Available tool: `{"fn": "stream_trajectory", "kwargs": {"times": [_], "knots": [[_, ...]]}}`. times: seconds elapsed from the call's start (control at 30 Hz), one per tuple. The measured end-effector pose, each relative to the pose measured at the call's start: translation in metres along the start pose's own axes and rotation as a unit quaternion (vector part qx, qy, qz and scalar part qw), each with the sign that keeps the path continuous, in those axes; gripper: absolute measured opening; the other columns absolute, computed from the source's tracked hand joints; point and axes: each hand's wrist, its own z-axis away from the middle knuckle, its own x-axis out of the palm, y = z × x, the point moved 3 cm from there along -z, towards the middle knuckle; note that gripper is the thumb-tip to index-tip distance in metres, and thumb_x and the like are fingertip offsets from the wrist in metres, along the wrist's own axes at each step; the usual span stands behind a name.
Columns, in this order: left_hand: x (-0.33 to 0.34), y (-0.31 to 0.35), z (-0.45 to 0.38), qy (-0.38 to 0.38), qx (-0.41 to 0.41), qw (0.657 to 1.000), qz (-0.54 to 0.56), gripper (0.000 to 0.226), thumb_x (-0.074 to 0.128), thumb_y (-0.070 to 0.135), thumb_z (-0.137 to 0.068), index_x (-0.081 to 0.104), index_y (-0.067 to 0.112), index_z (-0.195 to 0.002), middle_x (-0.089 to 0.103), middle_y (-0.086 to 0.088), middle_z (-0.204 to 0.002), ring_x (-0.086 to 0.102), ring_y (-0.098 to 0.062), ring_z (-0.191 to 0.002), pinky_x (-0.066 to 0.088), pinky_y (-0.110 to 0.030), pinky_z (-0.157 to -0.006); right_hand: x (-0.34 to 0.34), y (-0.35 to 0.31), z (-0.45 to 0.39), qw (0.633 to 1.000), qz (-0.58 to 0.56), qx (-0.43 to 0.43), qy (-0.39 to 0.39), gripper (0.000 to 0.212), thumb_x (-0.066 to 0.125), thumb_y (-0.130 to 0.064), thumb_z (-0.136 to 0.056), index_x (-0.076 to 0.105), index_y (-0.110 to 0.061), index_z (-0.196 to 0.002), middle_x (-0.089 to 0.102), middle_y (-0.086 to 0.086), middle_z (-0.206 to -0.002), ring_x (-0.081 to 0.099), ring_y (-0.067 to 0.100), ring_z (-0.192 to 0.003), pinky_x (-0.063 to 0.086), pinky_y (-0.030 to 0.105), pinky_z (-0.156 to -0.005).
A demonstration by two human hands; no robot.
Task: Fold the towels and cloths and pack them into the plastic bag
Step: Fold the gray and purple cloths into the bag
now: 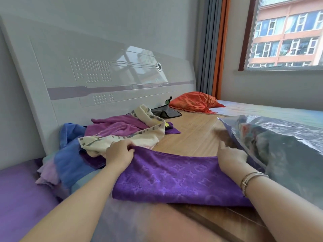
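Two bare forearms reach forward from the near edge. Left hand (119,152) pinches the far left corner of a deep purple patterned microfibre towel (176,180), fingers curled over its hem. Right hand (230,158), bangles at the wrist, grips the far right corner, fingers bent down. Towel lies spread on the wooden bed surface (190,135). Clear plastic bag (279,145), already stuffed, sits just right; heap of unfolded cloths (113,131) at left.
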Motion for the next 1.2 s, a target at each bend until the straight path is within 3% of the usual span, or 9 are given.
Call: {"fn": "stream_trajectory", "kwargs": {"times": [0.2, 0.33, 0.43, 0.63, 0.7, 0.8, 1.0, 1.1, 1.2], "knots": [[0.004, -0.005, 0.009, 0.05, 0.006, 0.998, -0.022, 0.026, 0.065, 0.033, -0.088, 0.066, 0.024, -0.112, 0.064, -0.002, -0.111, 0.049, -0.03, -0.106, 0.041, -0.041, -0.09, 0.023, 0.006, -0.002, 1.0, 0.015, 0.014, -0.023, 0.045, 0.035, -0.008, -0.097, 0.022, -0.012, -0.14, 0.052, 0.007, -0.136, 0.056, 0.029, -0.12, 0.048, 0.039, -0.089], [-0.004, -0.01, 0.04, 0.07, -0.085, 0.994, -0.013, 0.056, 0.07, 0.045, -0.081, 0.049, 0.01, -0.119, 0.05, -0.014, -0.123, 0.048, -0.039, -0.112, 0.043, -0.047, -0.087, 0.005, -0.003, 0.019, 0.996, 0.052, -0.041, 0.067, 0.045, 0.043, -0.015, -0.097, 0.027, -0.016, -0.138, 0.039, 0.009, -0.138, 0.044, 0.03, -0.124, 0.048, 0.041, -0.091], [0.006, -0.026, 0.072, -0.025, -0.197, 0.98, 0.027, 0.066, 0.067, 0.055, -0.079, 0.038, 0.009, -0.117, 0.043, -0.015, -0.127, 0.048, -0.04, -0.115, 0.041, -0.044, -0.093, -0.007, -0.028, 0.049, 0.986, 0.0, -0.144, 0.087, 0.053, 0.046, -0.029, -0.097, 0.025, -0.013, -0.144, 0.027, 0.011, -0.15, 0.029, 0.029, -0.138, 0.035, 0.043, -0.104], [0.004, -0.035, 0.093, -0.178, -0.288, 0.923, 0.181, 0.07, 0.072, 0.055, -0.073, 0.054, 0.005, -0.119, 0.061, -0.012, -0.116, 0.06, -0.03, -0.104, 0.047, -0.03, -0.081, 0.023, -0.066, 0.103, 0.966, -0.169, -0.18, -0.074, 0.068, 0.016, -0.064, -0.096, 0.003, -0.031, -0.154, -0.006, 0.0, -0.163, -0.009, 0.025, -0.149, -0.003, 0.06, -0.114], [0.0, -0.031, 0.101, -0.186, -0.305, 0.91, 0.21, 0.053, 0.07, 0.043, -0.082, 0.053, 0.005, -0.115, 0.059, -0.012, -0.104, 0.061, -0.029, -0.1, 0.042, -0.025, -0.065, 0.032, -0.064, 0.107, 0.967, -0.179, -0.162, -0.077, 0.068, 0.014, -0.066, -0.094, 0.002, -0.034, -0.154, -0.005, -0.002, -0.163, -0.008, 0.024, -0.149, -0.005, 0.063, -0.113], [-0.013, -0.022, 0.106, -0.144, -0.304, 0.89, 0.308, 0.02, 0.071, 0.023, -0.085, 0.062, 0.008, -0.095, 0.057, -0.005, -0.066, 0.049, -0.017, -0.06, 0.029, -0.022, -0.047, 0.031, -0.061, 0.112, 0.967, -0.182, -0.161, -0.081, 0.069, 0.014, -0.066, -0.094, 0.002, -0.035, -0.154, -0.006, -0.002, -0.163, -0.008, 0.024, -0.149, -0.005, 0.064, -0.111], [-0.051, 0.033, 0.097, -0.113, -0.215, 0.851, 0.466, 0.021, 0.067, 0.011, -0.086, 0.061, 0.012, -0.105, 0.065, -0.01, -0.103, 0.063, -0.025, -0.084, 0.056, -0.036, -0.071, 0.005, -0.038, 0.127, 0.95, -0.248, -0.183, -0.05, 0.063, 0.026, -0.049, -0.101, 0.013, -0.016, -0.153, 0.01, 0.006, -0.162, 0.009, 0.023, -0.149, 0.015, 0.051, -0.117], [-0.05, 0.08, 0.089, -0.103, -0.164, 0.825, 0.531, 0.03, 0.065, 0.007, -0.087, 0.057, 0.01, -0.116, 0.064, -0.014, -0.111, 0.064, -0.032, -0.097, 0.058, -0.047, -0.078, -0.035, -0.012, 0.134, 0.891, -0.427, -0.157, 0.01, 0.051, 0.037, -0.028, -0.102, 0.025, -0.011, -0.148, 0.039, 0.012, -0.147, 0.043, 0.025, -0.131, 0.037, 0.03, -0.097], [-0.035, 0.143, 0.091, -0.137, -0.102, 0.827, 0.535, 0.023, 0.062, 0.008, -0.09, 0.056, 0.014, -0.112, 0.065, -0.01, -0.106, 0.062, -0.023, -0.09, 0.054, -0.034, -0.07, -0.059, 0.022, 0.147, 0.824, -0.548, -0.133, 0.063, 0.043, 0.045, -0.016, -0.097, 0.039, -0.015, -0.139, 0.05, 0.004, -0.134, 0.053, 0.02, -0.118, 0.04, 0.025, -0.089]]}}
